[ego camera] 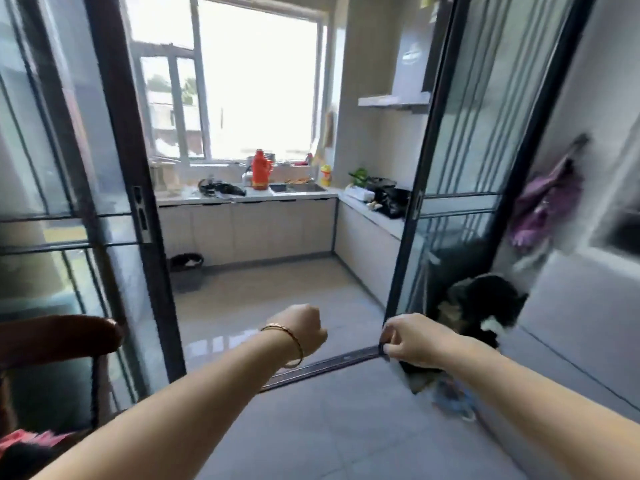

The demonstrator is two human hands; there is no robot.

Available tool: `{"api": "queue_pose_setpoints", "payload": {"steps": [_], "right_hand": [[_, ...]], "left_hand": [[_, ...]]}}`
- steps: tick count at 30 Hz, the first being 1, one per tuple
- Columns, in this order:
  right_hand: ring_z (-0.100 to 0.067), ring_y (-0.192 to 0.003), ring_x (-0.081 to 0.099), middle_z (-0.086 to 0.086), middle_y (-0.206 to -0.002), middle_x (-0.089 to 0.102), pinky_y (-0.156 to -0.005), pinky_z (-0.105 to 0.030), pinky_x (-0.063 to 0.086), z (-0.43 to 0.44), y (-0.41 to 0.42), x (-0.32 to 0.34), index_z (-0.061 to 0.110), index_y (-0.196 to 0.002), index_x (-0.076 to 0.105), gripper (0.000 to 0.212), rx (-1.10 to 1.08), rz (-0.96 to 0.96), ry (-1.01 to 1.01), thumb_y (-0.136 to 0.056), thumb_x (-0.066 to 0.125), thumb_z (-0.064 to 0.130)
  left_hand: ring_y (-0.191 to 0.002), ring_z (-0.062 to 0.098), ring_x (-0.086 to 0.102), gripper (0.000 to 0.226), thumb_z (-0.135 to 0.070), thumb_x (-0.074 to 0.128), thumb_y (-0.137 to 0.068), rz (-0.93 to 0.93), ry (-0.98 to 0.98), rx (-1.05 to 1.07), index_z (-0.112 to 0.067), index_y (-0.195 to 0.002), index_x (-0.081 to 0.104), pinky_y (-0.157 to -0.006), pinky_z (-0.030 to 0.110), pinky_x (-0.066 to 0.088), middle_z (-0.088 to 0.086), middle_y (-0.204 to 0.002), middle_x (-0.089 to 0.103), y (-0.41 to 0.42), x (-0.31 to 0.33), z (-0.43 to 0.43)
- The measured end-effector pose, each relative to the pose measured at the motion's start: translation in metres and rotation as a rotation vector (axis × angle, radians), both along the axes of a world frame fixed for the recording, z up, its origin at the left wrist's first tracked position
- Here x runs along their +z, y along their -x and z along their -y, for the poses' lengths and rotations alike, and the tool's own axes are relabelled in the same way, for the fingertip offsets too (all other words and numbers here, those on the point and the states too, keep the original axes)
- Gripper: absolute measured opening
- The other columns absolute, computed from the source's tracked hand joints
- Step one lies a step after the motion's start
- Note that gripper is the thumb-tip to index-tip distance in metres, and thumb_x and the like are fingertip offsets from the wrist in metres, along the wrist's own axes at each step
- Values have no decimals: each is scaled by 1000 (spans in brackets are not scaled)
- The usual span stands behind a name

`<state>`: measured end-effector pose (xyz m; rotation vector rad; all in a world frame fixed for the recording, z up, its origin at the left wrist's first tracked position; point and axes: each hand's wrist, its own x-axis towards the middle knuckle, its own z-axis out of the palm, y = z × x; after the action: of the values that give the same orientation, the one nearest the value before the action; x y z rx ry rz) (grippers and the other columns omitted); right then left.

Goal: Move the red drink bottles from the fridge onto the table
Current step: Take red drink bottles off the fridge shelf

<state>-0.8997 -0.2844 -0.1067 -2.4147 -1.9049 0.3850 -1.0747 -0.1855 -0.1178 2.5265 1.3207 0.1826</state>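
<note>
No red drink bottle and no table show in the head view. My left hand, with a thin bracelet on the wrist, is stretched forward over the floor, its fingers curled into a fist that holds nothing. My right hand reaches out beside it, fingers curled and also holding nothing, above the door track. A tall grey front with a horizontal seam fills the right edge; I cannot tell whether it is the fridge.
Two sliding glass doors frame an open way into a kitchen. On the far counter stands a red thermos. A dark wooden chair is at the lower left. A black-and-white cat sits by the right door, and purple cloth hangs on the wall.
</note>
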Motion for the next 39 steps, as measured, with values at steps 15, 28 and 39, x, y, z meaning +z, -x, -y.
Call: {"api": "queue_pose_setpoints", "payload": {"steps": [15, 28, 39], "right_hand": [[-25, -101, 60, -1, -112, 65, -79, -32, 47, 64, -415, 107, 19, -102, 65, 22, -657, 262, -185, -87, 48, 21], [-23, -89, 62, -5, -96, 67, -80, -34, 51, 99, -666, 138, 12, -93, 66, 16, -1222, 256, -337, -88, 53, 20], [-24, -86, 62, -7, -98, 64, -65, -27, 44, 135, -887, 92, 10, -100, 62, 18, -1413, 171, -470, -87, 55, 21]], "left_hand": [[-77, 22, 54, 21, -26, 40, -91, 109, -211, -553, -16, -85, 56, -68, 29, 45, 0, -84, 57, -499, 97, -25], [-89, 25, 63, 18, -23, 40, -88, 208, -239, -942, -19, -92, 57, -77, 32, 51, 2, -97, 65, -834, 130, -26], [-85, 21, 60, 18, -23, 44, -88, 395, -127, -1048, -22, -99, 59, -76, 28, 49, -2, -97, 66, -1055, 103, 34]]}}
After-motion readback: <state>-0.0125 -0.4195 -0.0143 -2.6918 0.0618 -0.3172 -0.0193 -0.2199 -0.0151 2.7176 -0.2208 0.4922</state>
